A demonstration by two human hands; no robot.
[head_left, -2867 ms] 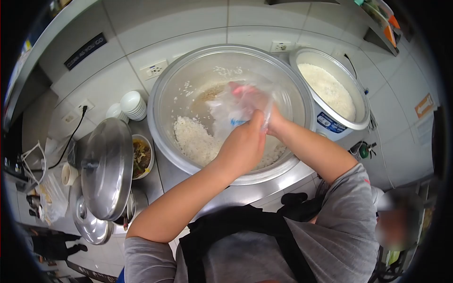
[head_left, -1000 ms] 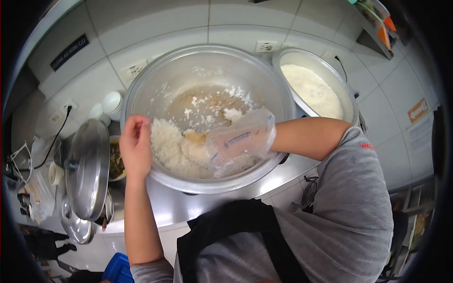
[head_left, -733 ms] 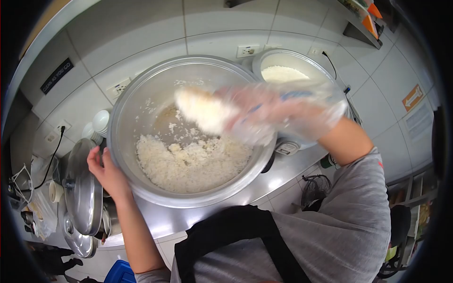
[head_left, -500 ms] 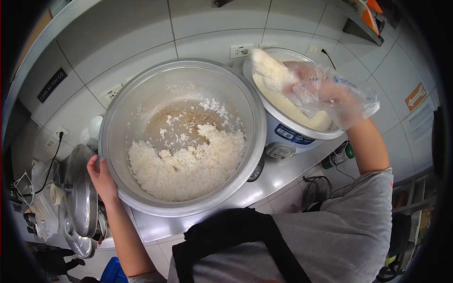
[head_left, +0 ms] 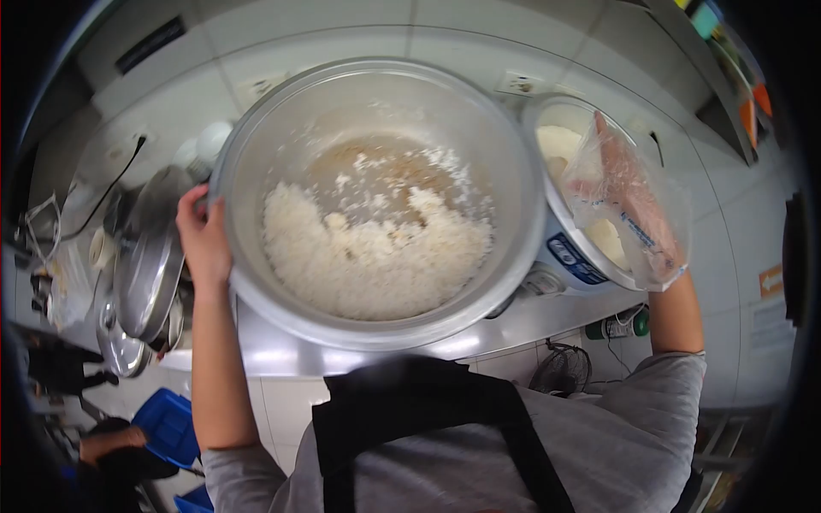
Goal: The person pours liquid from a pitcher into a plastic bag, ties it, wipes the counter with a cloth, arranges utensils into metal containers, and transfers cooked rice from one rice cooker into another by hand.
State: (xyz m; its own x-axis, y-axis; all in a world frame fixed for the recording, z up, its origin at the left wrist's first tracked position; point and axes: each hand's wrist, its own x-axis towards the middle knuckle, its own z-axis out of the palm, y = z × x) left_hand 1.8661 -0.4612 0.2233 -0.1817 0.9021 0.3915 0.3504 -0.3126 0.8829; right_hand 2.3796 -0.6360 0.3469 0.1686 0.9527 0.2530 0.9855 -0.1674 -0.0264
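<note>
My left hand [head_left: 204, 237] rests at the left rim of a big metal pot [head_left: 274, 315], its fingers apart with nothing in them. Cooked rice [head_left: 376, 265] lies heaped in the near half of this pot, and brownish residue shows on the bottom. My right hand [head_left: 623, 184], covered by a clear plastic bag [head_left: 663, 227], is over the smaller rice cooker [head_left: 560, 224] at the right. Its fingers are spread and no rice clump is in them. White rice [head_left: 558, 141] shows inside the smaller cooker beside the hand.
Metal lids [head_left: 152, 269] lean left of the pot, near stacked white bowls [head_left: 212, 139]. A fan [head_left: 560, 369] and a green cylinder [head_left: 640, 322] are below the counter [head_left: 462, 342]. Blue bins [head_left: 168, 427] and another person's arm [head_left: 111, 443] appear at the lower left.
My bagged right hand has gone from the big pot to the smaller cooker with a rice clump and let it go. My left hand has settled at the big pot's left rim. The view has shifted.
</note>
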